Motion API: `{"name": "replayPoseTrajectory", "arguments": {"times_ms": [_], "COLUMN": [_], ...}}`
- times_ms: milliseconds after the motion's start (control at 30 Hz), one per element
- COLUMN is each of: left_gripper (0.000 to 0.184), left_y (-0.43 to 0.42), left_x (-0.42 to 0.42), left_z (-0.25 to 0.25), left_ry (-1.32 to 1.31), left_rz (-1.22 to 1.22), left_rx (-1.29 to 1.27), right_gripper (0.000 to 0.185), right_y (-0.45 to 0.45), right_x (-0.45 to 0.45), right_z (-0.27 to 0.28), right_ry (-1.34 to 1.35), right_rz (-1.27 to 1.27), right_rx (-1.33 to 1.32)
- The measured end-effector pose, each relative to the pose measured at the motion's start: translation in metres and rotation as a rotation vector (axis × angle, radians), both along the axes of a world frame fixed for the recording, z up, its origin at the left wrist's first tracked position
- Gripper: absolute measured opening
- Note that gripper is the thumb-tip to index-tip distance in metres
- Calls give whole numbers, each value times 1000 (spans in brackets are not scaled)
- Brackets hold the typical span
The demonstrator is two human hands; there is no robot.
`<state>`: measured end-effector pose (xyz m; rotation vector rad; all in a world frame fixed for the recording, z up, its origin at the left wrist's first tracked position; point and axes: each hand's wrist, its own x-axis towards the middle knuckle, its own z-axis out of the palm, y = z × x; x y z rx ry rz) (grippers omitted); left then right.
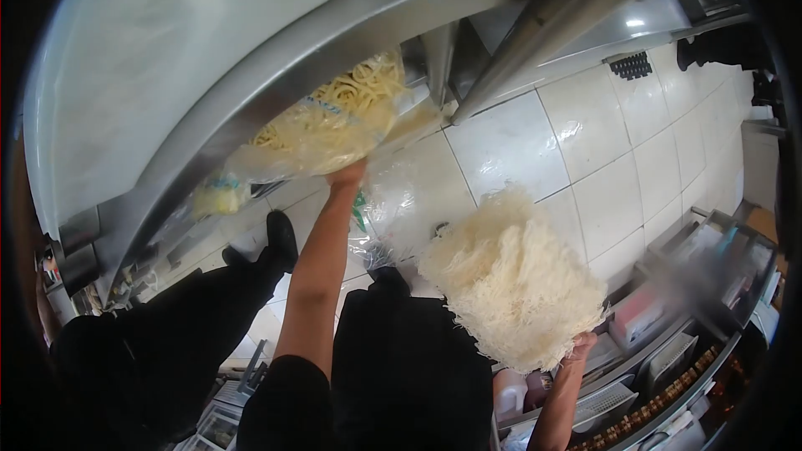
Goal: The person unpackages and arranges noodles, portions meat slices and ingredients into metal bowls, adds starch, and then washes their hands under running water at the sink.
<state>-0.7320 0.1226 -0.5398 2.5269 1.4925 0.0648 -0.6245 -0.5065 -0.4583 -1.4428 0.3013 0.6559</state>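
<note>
My right hand grips the lower right corner of a large, pale block of dried rice vermicelli, its fingers closed on the edge. The block hangs over the floor with loose strands around its rim. Under the counter, my left hand touches the lower side of a clear plastic bag of thick yellow noodles; its fingers are hidden by the bag. Just below that hand is a crumpled clear plastic wrapper with a bit of green on it. Whether my left hand holds this wrapper is unclear.
A steel counter edge curves above the noodle bag, with a metal leg beside it. At lower right, an open drawer or shelf unit holds containers and baskets. Another person's dark-clothed leg is at left, over the tiled floor.
</note>
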Motion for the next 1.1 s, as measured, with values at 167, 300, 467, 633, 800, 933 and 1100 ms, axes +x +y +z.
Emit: {"name": "replayPoseTrajectory", "arguments": {"times_ms": [167,300,467,633,800,933,1100], "left_gripper": [68,63,67,76,99,118,124], "left_y": [14,4,9,10,3,3,-23], "left_x": [-17,-15,-11,-20,-8,-7,-14], "left_z": [-35,-19,14,12,18,28,31], "left_ry": [2,-408,17,133,176,348,428], "left_rz": [120,214,-10,-25,-88,-221,-113], "left_rx": [-256,-406,-201,-292,-454,-382,-571], "right_gripper": [59,58,56,54,53,51,56], "right_y": [-4,-5,-8,-1,5,17,42], "right_x": [-4,-7,-13,-18,-21,-29,-27], "right_z": [-6,-11,-16,-27,-38,-56,-53], "right_ry": [-15,-28,-42,-69,-139,-299,-122], "right_rz": [0,6,2,9,35,86,10], "right_rx": [-2,0,-1,13,22,46,107]}}
